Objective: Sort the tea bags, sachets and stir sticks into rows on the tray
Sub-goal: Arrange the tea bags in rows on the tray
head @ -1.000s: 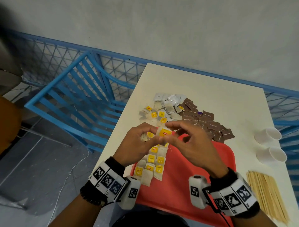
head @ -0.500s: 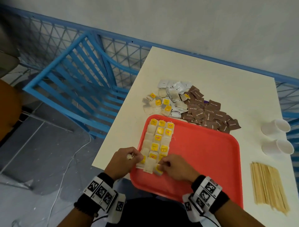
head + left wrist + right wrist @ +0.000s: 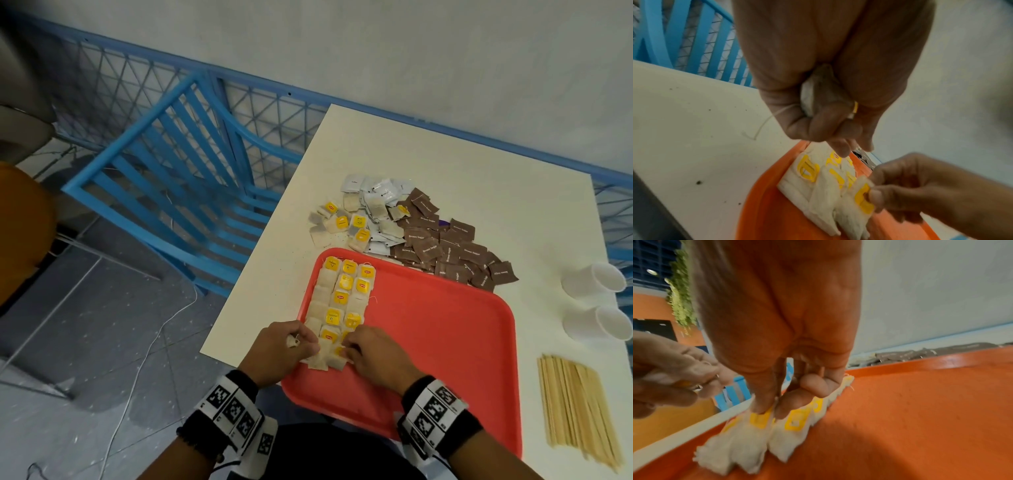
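A red tray lies on the cream table. Tea bags with yellow tags lie in rows along its left side. My right hand pinches the yellow tag of a tea bag at the near end of the rows, the bag touching the tray. My left hand, just left of it at the tray's edge, holds a bunched tea bag in its curled fingers. Beyond the tray lie loose tea bags, white sachets and brown sugar sachets. Wooden stir sticks lie right of the tray.
Two white cups lie on their sides at the table's right edge. A blue chair and a blue mesh fence stand left of and behind the table. The tray's middle and right show bare red surface.
A second ago both hands held a tea bag up over the tray's far end. They have dropped to the near end of the rows, the right hand bringing the bag down.
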### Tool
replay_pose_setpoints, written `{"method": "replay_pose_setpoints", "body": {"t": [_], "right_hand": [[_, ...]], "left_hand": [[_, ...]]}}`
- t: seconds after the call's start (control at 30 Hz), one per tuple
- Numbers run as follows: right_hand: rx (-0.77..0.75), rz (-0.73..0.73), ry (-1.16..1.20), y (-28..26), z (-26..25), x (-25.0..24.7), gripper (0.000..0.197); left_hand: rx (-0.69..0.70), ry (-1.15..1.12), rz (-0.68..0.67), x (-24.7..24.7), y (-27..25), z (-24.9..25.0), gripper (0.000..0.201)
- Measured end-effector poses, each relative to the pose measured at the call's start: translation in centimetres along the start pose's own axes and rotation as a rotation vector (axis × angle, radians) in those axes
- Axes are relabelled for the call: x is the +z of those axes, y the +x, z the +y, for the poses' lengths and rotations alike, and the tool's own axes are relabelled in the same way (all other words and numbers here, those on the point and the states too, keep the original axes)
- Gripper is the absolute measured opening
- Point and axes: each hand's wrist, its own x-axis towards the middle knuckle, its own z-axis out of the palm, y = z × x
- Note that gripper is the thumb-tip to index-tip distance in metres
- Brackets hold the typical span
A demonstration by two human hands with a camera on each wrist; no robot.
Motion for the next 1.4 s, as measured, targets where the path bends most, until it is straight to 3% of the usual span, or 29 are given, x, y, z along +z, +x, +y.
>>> {"method": "replay_pose_setpoints", "body": {"t": [0.1, 0.17, 0.27, 0.37, 0.47, 0.57, 0.77, 1.03, 1.13, 1.4], "right_hand": [[-0.141, 0.020, -0.001, -1.1, -0.7, -0.9, 0.021], [-0.207, 0.045, 0.021, -1.7, -1.1, -1.6, 0.020], [-0.208, 0.150, 0.129, -2.2, -1.6, -2.5, 0.015], [-0.142, 0.192, 0.267, -2.5, -1.5, -2.9, 0.007], [-0.141, 0.256, 0.209, -2.4, -0.7, -2.6, 0.011], [-0.128, 0.271, 0.164, -2.4, 0.1, -2.2, 0.017], [-0.092, -0.001, 0.119, -2.5, 0.2, -0.3, 0.017], [0.023, 0.050, 0.128, 0.0, 1.4, 1.1, 0.014], [0.062, 0.070, 0.128, 0.2, 1.7, 1.5, 0.009], [0.153, 0.138, 0.128, 0.4, 2.0, 2.2, 0.018]], "left_hand": [[0.046, 0.058, -0.066, 0.8, -0.1, 0.3, 0.037], [0.113, 0.104, -0.087, 1.7, 0.0, 0.6, 0.046], [0.141, 0.114, -0.051, 2.5, 0.4, 1.3, 0.024], [0.170, 0.129, -0.019, 2.8, 0.8, 1.2, 0.022], [0.165, 0.154, -0.034, 3.0, 0.9, 0.8, 0.023], [0.145, 0.182, -0.082, 2.8, 0.5, 0.2, 0.010], [0.004, 0.257, -0.014, 1.8, 0.0, -1.5, 0.017], [0.003, 0.699, -0.150, 2.9, -0.2, 0.5, 0.028], [0.041, 0.767, -0.174, 3.0, -0.1, 0.6, 0.023], [0.053, 0.873, -0.230, 3.2, 0.2, 0.5, 0.026]]}}
